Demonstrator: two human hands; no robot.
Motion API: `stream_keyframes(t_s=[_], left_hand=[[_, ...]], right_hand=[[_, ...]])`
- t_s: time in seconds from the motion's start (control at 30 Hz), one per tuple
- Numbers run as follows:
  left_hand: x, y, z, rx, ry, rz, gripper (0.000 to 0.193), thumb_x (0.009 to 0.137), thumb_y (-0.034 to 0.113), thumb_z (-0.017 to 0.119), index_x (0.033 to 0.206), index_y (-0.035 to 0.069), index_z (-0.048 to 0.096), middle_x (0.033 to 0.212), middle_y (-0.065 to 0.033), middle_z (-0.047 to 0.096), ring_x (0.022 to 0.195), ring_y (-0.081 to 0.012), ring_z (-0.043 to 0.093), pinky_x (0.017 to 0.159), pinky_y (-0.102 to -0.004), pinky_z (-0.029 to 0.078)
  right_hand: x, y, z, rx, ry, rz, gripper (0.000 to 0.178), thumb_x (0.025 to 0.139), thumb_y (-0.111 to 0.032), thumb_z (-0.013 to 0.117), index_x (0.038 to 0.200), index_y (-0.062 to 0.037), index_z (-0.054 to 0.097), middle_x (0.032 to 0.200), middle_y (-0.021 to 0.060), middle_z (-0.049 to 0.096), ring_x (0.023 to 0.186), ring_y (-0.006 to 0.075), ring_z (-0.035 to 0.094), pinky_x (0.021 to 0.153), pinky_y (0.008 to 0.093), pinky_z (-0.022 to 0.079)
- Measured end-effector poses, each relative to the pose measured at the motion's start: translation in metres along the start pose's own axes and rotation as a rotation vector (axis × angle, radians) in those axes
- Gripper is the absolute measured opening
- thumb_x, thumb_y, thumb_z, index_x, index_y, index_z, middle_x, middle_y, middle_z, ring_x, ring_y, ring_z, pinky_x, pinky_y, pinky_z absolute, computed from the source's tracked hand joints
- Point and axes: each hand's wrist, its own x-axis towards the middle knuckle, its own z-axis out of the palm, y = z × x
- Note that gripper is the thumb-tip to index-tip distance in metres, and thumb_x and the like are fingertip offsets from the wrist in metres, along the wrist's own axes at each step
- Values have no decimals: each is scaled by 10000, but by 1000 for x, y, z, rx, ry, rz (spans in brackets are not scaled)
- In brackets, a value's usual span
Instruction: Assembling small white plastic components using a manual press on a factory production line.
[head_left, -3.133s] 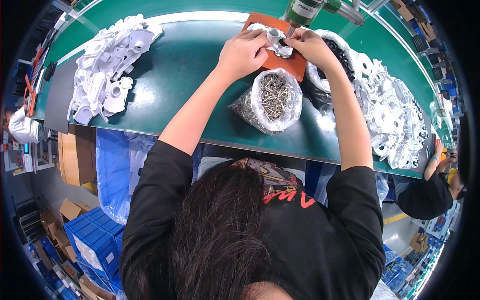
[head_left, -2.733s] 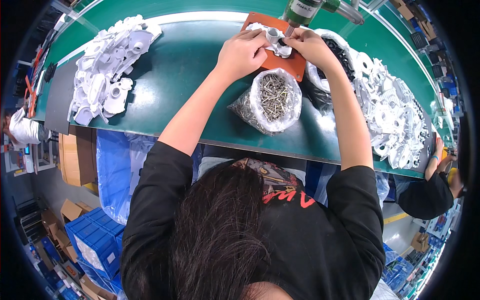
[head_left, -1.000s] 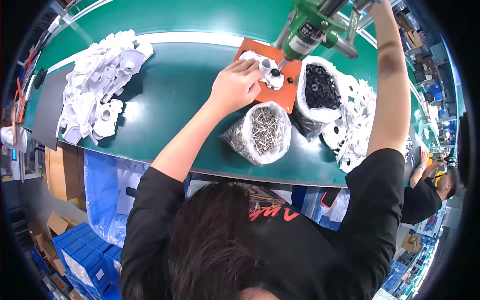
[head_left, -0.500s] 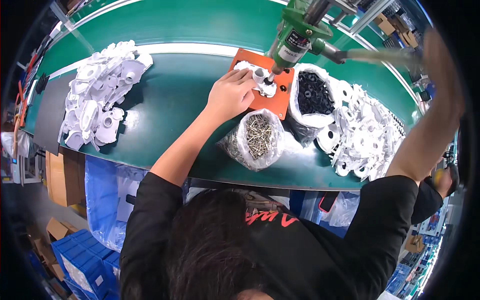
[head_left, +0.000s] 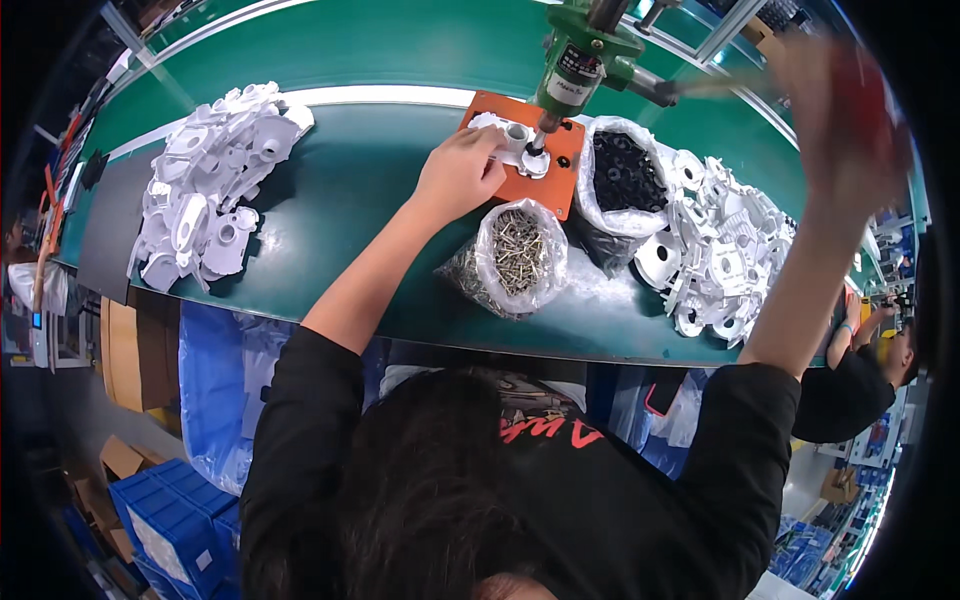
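My left hand (head_left: 460,172) reaches to an orange fixture plate (head_left: 487,108), its fingers closed on a white plastic part (head_left: 517,133) that lies there. The green press (head_left: 578,70) stands over the plate, and its tip meets a dark piece (head_left: 536,150) on the white part. At the upper right, my right hand (head_left: 835,120) is smeared by motion at the end of the press lever (head_left: 715,86) and appears closed round it. A red blur shows at that hand; its shape is unclear.
An open bag of metal screws (head_left: 520,255) stands before the plate, beside a bag of black plastic pieces (head_left: 628,175). White parts are heaped at left (head_left: 205,190) and right (head_left: 725,250). Another person (head_left: 850,395) is at the far right; blue crates (head_left: 175,520) stand lower left.
My right hand and the press lever have swung a little leftward. My left hand stays on the white part. The whole view has shifted slightly.
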Motion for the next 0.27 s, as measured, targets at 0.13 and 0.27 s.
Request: stream_keyframes(t_s=[0.13,0.27], left_hand=[[14,12,-42,-252,-177,-205,404,816,238,570,1156,31,496,1028,-139,660,859,-294,623,798,-356,488],[33,52,-156,-60,-87,201,526,871,334,506,1324,82,422,1269,-162,534,971,-276,565,926,-364,406]], right_hand=[[62,22,-37,529,997,46,319,876,-337,546,995,-52,621,785,31,616,660,129,557,597,262,458],[35,58,-64,458,761,373,499,814,-476,585,1072,-49,587,833,72,619,720,191,569,656,303,472]])
